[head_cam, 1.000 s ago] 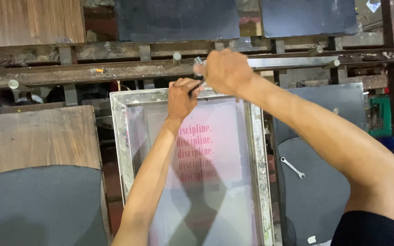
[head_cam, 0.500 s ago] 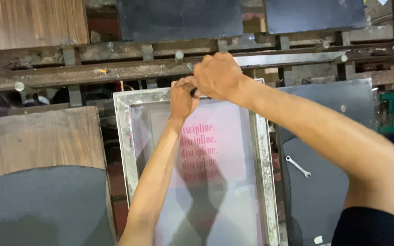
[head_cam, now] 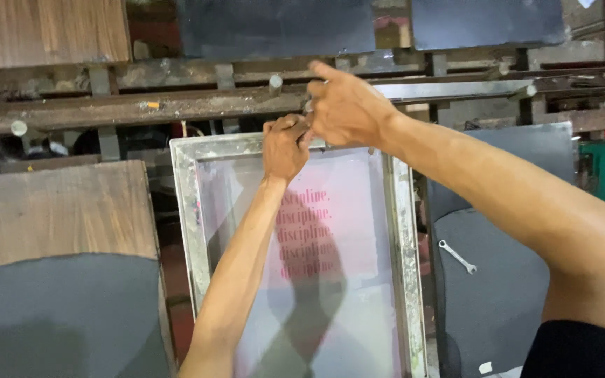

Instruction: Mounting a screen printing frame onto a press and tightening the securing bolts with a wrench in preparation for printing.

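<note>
A screen-printing frame point(head_cam: 189, 210) with a metal rim and a pale pink mesh carrying rows of pink lettering lies in front of me. My left hand point(head_cam: 285, 147) is curled shut on the frame's top bar point(head_cam: 225, 145). My right hand point(head_cam: 348, 105) sits just above and right of it, touching it. The right fingers are closed around a small metal tool point(head_cam: 307, 106), most of it hidden, at the rusty metal rail point(head_cam: 141, 112). Both forearms cast shadows on the mesh.
A silver wrench point(head_cam: 456, 256) lies on a dark grey pad point(head_cam: 498, 294) to the right. A wooden board point(head_cam: 57, 210) with another grey pad point(head_cam: 64, 315) is on the left. Dark panels point(head_cam: 274, 28) and short pegs point(head_cam: 275, 84) line the rail behind.
Both hands have stayed together at the frame's top bar and shifted slightly. My right hand has turned, with one finger now pointing out to the left.
</note>
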